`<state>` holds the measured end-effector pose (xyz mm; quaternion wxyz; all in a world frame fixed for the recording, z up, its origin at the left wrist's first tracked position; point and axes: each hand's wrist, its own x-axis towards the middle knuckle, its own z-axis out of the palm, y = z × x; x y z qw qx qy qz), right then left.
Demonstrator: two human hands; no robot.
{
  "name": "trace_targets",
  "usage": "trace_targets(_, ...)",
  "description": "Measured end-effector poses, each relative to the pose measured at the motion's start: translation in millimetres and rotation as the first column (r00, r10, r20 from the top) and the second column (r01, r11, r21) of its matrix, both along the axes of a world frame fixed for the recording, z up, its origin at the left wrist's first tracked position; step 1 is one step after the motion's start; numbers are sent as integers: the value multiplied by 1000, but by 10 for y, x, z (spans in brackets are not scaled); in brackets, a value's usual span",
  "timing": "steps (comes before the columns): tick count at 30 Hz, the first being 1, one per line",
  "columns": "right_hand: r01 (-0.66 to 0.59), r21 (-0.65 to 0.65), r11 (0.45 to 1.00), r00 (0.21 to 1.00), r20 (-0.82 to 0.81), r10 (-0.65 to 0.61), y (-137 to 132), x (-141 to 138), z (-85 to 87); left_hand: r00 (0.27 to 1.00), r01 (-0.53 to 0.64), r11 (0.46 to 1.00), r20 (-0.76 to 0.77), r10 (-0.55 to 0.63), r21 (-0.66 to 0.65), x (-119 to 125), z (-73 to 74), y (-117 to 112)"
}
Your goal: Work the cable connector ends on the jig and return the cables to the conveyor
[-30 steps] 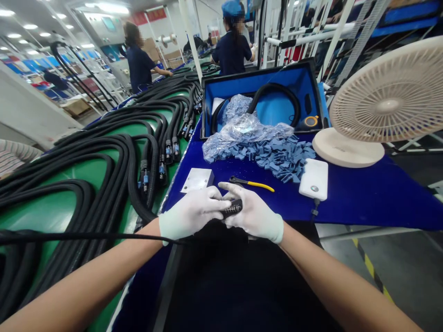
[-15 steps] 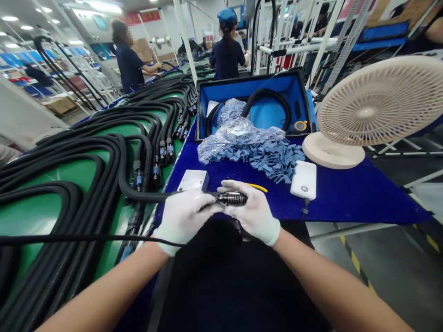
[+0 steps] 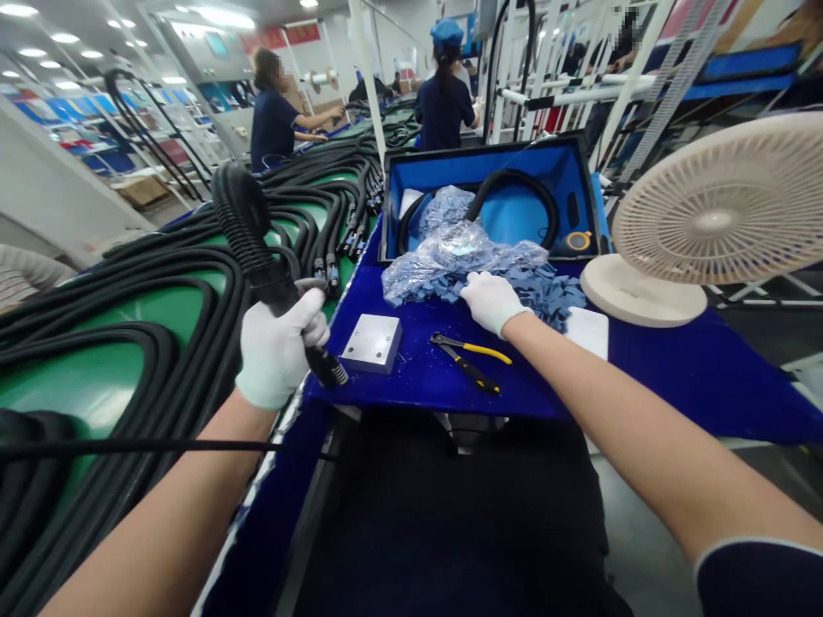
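My left hand (image 3: pixel 273 356), in a white glove, is closed around a thick black corrugated cable (image 3: pixel 241 227) near its end. The cable's connector end (image 3: pixel 329 368) points down and right, past the table's left edge. At the heap of small blue plastic pieces (image 3: pixel 556 291), my gloved right hand (image 3: pixel 492 302) has its fingers drawn together; whatever they pinch is hidden. Below that hand lies a pair of end-cutting pliers (image 3: pixel 485 350) with one yellow and one black handle showing. A grey metal block (image 3: pixel 373 338) rests between my hands.
Clear plastic bagging (image 3: pixel 450 253) covers part of the blue pieces. Behind it stands a blue bin (image 3: pixel 514 158) holding cable. A fan (image 3: pixel 713 223) and a white device (image 3: pixel 590 330) are on the right. Many black cables (image 3: pixel 186 321) cover the green surface at left. Two co-workers stand beyond.
My hands have parted. The left carried the cable end left and tilted it up; the right let go of it and moved forward to the blue pieces. The pliers are now uncovered.
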<state>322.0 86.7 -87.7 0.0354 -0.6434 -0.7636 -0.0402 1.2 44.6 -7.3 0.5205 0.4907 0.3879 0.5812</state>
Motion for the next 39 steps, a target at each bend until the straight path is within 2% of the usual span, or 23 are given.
trace_targets(2, -55, -34, 998, 998, 7, 55, 90, 17, -29, 996, -9, 989, -90, 22, 146, 57, 32, 169)
trace_targets(4, -100, -46, 994, 995, 8, 100, 93, -20, -60, 988, -8, 973, -150, 44, 229, 102, 6, 326)
trace_targets(7, -138, -28, 990, 990, -27, 138, 28, -100, -87, 980, -19, 967, -187, 68, 253, 118, -109, 489)
trace_targets(10, -207, 22, 978, 959, -191, 208, -63, -212, -70, 980, -23, 970, -189, 70, 241, 96, -249, 553)
trace_targets(14, -286, 80, 955, 842, -454, 290, -188, -498, 30, 957, -44, 974, -269, 104, 222, 99, -367, 558)
trace_targets(17, -318, 94, 943, 740, -598, 309, -232, -808, 122, 911, -94, 966, -371, 181, 241, 108, -368, 550)
trace_targets(22, -439, 100, 893, 543, -763, 352, -138, -1345, 216, 866, 15, 977, -491, 95, 215, 31, -270, 570)
trace_targets(27, -455, 19, 890, 563, -768, 304, 76, -1653, 223, 866, 42, 976, -495, 72, 215, -43, -284, 631)
trace_targets(31, -484, -42, 874, 535, -804, 258, 207, -1691, 181, 897, 45, 983, -441, 39, 180, -30, -345, 668)
trace_targets(35, -462, -73, 884, 528, -823, 208, 220, -1672, 149, 918, 103, 983, -394, -36, 149, -66, -331, 654)
trace_targets(37, -450, -111, 886, 550, -816, 177, 198, -1665, 147, 941, 55, 982, -339, 10, 182, -212, -316, 625)
trace_targets(39, -448, -132, 884, 571, -804, 169, 174, -1656, 146, 955, -67, 977, -269, 121, 202, -503, -323, 563)
